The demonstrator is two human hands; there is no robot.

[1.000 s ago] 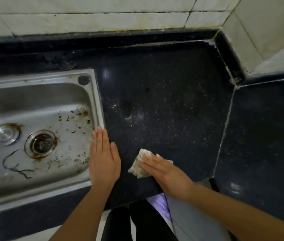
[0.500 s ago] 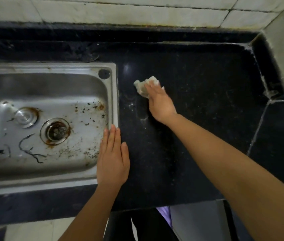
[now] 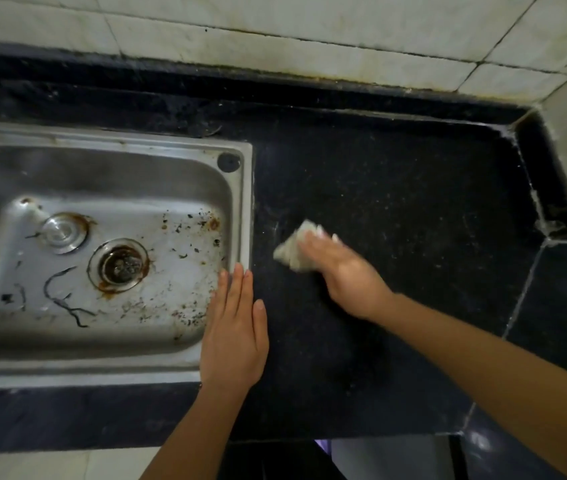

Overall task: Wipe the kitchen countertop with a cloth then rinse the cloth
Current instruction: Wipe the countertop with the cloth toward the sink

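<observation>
A small crumpled white cloth (image 3: pixel 292 249) lies on the black speckled countertop (image 3: pixel 396 209), just right of the sink. My right hand (image 3: pixel 341 275) presses down on it with straight fingers, blurred by motion. My left hand (image 3: pixel 235 330) lies flat, fingers together, at the sink's right rim near the front edge of the counter.
A stained steel sink (image 3: pixel 102 251) with a rusty drain (image 3: pixel 119 266) and debris fills the left. Tiled walls (image 3: pixel 275 36) rise behind and at the right corner. A second black slab (image 3: pixel 566 306) adjoins on the right across a pale seam.
My right hand swept the cloth from the front edge up toward the back of the counter, then drew it back to the middle. My left hand stayed in place.
</observation>
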